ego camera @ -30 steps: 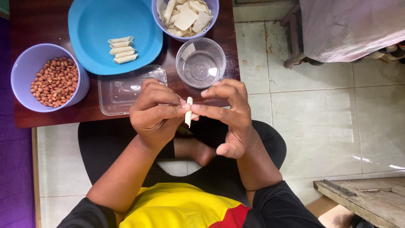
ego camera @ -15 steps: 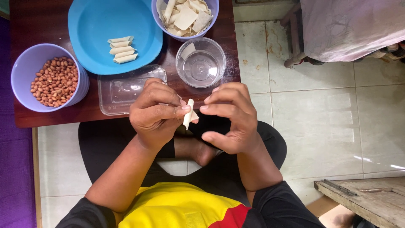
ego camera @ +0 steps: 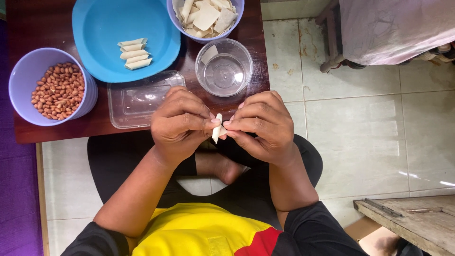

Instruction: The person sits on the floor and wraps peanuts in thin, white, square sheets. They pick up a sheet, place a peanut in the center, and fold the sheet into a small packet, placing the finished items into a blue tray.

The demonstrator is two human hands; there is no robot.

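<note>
Head view looks straight down on a small pale roll of pastry wrapper [ego camera: 217,128], pinched between both hands just in front of the near edge of the low wooden table [ego camera: 42,28] and above the person's crossed legs. The left hand [ego camera: 182,124] is closed on one side of the roll with thumb and forefinger, the other fingers curled in; the right hand [ego camera: 261,125] grips the other side with its fingertips, so both hands are shut on this one piece. The roll looks nearly formed, though whether its seam is sealed cannot be told. Just beyond the hands lies a clear plastic lid or tray [ego camera: 137,102], and beside it stands a clear glass bowl [ego camera: 224,68] with a little water and one flat wrapper piece leaning on its rim. Farther back, the blue plate [ego camera: 104,28] bears four finished rolls [ego camera: 134,53] lying side by side, which I judge to be the work done so far. The lilac bowl of wrapper squares [ego camera: 206,16] is heaped, and the lilac bowl of peanuts [ego camera: 58,90] at the left is well filled, so much appears left to roll.
</note>
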